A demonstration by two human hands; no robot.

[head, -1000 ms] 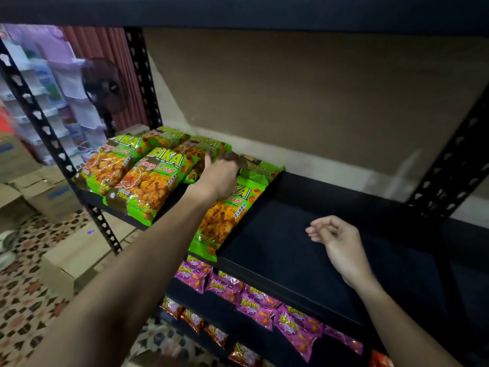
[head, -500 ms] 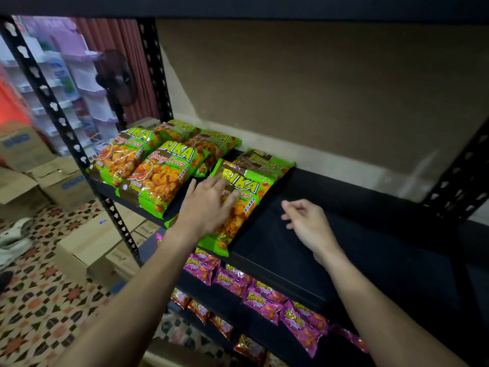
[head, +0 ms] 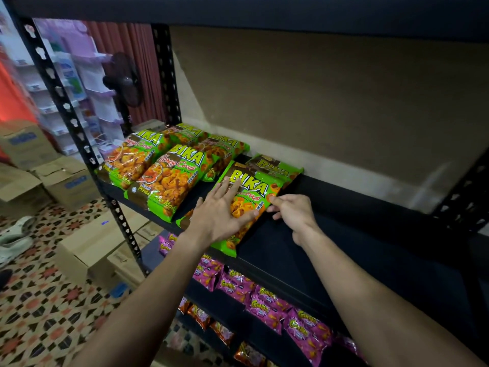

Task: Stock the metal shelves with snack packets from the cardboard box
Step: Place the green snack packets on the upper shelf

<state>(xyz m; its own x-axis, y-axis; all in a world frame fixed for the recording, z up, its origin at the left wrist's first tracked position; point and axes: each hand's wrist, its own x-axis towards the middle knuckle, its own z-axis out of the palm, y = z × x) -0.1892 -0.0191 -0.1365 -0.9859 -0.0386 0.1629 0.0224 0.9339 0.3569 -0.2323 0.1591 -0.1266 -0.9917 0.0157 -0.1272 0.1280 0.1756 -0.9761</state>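
Observation:
Several green Bika snack packets (head: 169, 178) lie flat on the black metal shelf (head: 304, 250), filling its left part. My left hand (head: 221, 213) presses with straight fingers on the nearest packet (head: 254, 192), which lies at the front of the row. My right hand (head: 293, 215) touches that packet's right edge with thumb and fingertips, fingers loosely curled. Another packet (head: 275, 166) lies behind it. Cardboard boxes (head: 87, 247) stand on the floor to the left.
The shelf's right part is bare black board. A lower shelf holds pink Cornitoz packets (head: 262, 305), and orange packets (head: 201, 316) lie below those. Perforated black uprights (head: 76, 133) frame the shelf. The floor (head: 39, 313) is patterned tile, with sandals (head: 16, 237) at the left.
My left hand slid back from the packet's top to lie flat on its middle. My right hand moved left across the bare shelf to the packet's right edge.

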